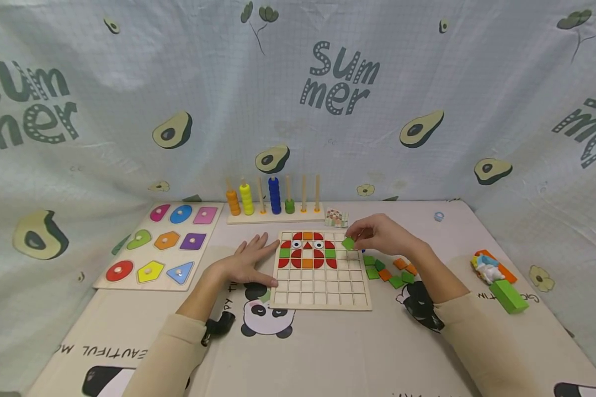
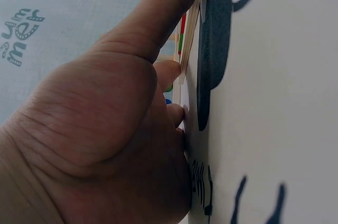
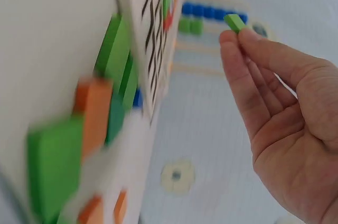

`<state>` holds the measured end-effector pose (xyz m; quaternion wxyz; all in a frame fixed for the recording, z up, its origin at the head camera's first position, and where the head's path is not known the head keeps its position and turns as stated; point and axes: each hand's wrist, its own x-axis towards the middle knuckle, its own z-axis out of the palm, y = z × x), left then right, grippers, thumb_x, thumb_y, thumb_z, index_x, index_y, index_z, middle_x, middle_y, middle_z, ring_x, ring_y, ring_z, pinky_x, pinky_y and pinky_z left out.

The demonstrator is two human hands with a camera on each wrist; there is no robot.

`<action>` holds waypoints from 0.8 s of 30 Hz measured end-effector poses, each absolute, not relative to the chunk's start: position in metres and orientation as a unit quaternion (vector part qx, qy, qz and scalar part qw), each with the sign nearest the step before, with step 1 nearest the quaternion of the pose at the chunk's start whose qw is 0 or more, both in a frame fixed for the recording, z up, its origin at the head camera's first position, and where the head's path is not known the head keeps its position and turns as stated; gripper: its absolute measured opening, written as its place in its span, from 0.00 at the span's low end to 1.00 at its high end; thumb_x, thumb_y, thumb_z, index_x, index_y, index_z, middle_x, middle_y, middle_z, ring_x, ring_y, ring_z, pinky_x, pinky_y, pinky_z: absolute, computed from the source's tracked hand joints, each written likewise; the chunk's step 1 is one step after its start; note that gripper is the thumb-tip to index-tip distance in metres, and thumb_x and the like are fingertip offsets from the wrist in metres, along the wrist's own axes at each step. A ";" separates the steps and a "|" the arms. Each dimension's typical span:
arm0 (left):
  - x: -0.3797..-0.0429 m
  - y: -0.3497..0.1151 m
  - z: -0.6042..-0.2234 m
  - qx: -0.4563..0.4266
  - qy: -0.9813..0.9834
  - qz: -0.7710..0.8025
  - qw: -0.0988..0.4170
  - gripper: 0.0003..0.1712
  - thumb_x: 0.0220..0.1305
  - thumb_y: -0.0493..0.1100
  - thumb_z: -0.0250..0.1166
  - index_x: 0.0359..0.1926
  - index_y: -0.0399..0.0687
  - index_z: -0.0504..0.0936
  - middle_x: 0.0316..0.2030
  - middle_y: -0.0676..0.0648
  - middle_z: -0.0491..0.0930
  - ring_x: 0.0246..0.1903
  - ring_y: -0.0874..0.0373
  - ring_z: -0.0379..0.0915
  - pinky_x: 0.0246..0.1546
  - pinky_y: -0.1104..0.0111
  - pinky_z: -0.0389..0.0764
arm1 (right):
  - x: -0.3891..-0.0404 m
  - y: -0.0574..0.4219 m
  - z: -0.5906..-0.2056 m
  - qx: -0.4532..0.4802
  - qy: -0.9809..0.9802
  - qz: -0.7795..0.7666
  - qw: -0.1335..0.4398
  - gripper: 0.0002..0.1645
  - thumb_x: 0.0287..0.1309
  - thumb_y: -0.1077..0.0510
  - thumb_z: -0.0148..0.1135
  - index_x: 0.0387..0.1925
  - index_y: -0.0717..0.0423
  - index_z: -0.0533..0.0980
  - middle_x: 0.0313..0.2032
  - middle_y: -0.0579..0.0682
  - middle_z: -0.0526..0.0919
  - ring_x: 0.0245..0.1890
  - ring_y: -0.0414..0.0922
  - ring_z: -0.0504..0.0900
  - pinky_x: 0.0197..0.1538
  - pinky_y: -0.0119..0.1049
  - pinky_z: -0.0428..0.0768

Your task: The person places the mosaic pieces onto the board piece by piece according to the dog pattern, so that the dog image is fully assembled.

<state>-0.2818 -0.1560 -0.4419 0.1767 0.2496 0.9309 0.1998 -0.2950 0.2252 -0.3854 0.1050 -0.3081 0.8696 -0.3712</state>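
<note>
A wooden grid board (image 1: 320, 286) lies on the table, its upper left cells filled with red, green, orange and white tiles and two eye tiles. At the board's left edge rests my left hand (image 1: 248, 263), fingers spread and straight, the thumb along the edge. Between thumb and fingertips my right hand (image 1: 384, 234) pinches a green tile (image 3: 235, 22), held over the board's upper right part. Beside the board on the right lie loose green tiles (image 1: 396, 282) and orange tiles (image 1: 400, 263). In the right wrist view the pinched tile is raised above the board.
A shape puzzle board (image 1: 149, 220) lies on the left. Behind the grid board stand a peg rack (image 1: 278, 217) with coloured beads and a small pattern card (image 1: 336, 218). On the right are a green block (image 1: 509, 296), a small figure (image 1: 488, 270) and a blue ring (image 1: 439, 216).
</note>
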 end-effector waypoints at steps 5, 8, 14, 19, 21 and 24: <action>-0.282 -0.156 -0.442 0.252 0.930 0.201 0.175 0.61 0.46 0.73 0.67 0.76 0.62 0.47 0.76 0.44 0.34 0.74 0.46 0.22 0.71 0.47 0.28 | -0.296 0.189 -0.385 -0.360 0.858 -0.350 0.113 0.12 0.55 0.59 0.69 0.42 0.54 0.82 0.32 0.43 0.84 0.31 0.41 0.82 0.36 0.35 0.83; -0.282 -0.156 -0.442 0.252 0.929 0.205 0.177 0.61 0.46 0.72 0.67 0.76 0.62 0.47 0.76 0.44 0.33 0.74 0.46 0.22 0.71 0.47 0.28 | -0.294 0.170 -0.388 -0.376 0.855 -0.335 0.123 0.13 0.54 0.60 0.70 0.42 0.56 0.82 0.31 0.42 0.84 0.31 0.40 0.82 0.36 0.35 0.83; -0.283 -0.156 -0.443 0.252 0.929 0.206 0.178 0.62 0.46 0.73 0.67 0.76 0.63 0.47 0.76 0.45 0.33 0.74 0.46 0.22 0.71 0.47 0.27 | -0.290 0.140 -0.400 -0.401 0.856 -0.281 0.167 0.07 0.51 0.57 0.72 0.33 0.53 0.83 0.24 0.41 0.83 0.25 0.37 0.80 0.31 0.32 0.80; -0.285 -0.157 -0.446 0.252 0.930 0.202 0.176 0.62 0.46 0.74 0.66 0.76 0.64 0.46 0.76 0.45 0.33 0.74 0.47 0.22 0.71 0.47 0.27 | -0.286 0.126 -0.407 -0.397 0.868 -0.240 0.174 0.08 0.48 0.53 0.75 0.26 0.48 0.81 0.20 0.39 0.81 0.21 0.36 0.77 0.28 0.30 0.78; -0.285 -0.157 -0.446 0.252 0.930 0.202 0.175 0.62 0.46 0.74 0.66 0.76 0.64 0.46 0.76 0.45 0.33 0.74 0.47 0.22 0.71 0.47 0.28 | -0.285 0.123 -0.408 -0.388 0.872 -0.240 0.177 0.09 0.47 0.53 0.75 0.25 0.48 0.80 0.19 0.40 0.80 0.20 0.36 0.77 0.27 0.31 0.78; -0.284 -0.157 -0.445 0.251 0.929 0.205 0.177 0.62 0.46 0.73 0.67 0.76 0.63 0.47 0.76 0.45 0.33 0.74 0.46 0.22 0.70 0.47 0.28 | -0.284 0.120 -0.410 -0.379 0.875 -0.242 0.179 0.09 0.47 0.53 0.76 0.24 0.48 0.80 0.18 0.40 0.80 0.19 0.36 0.77 0.25 0.30 0.78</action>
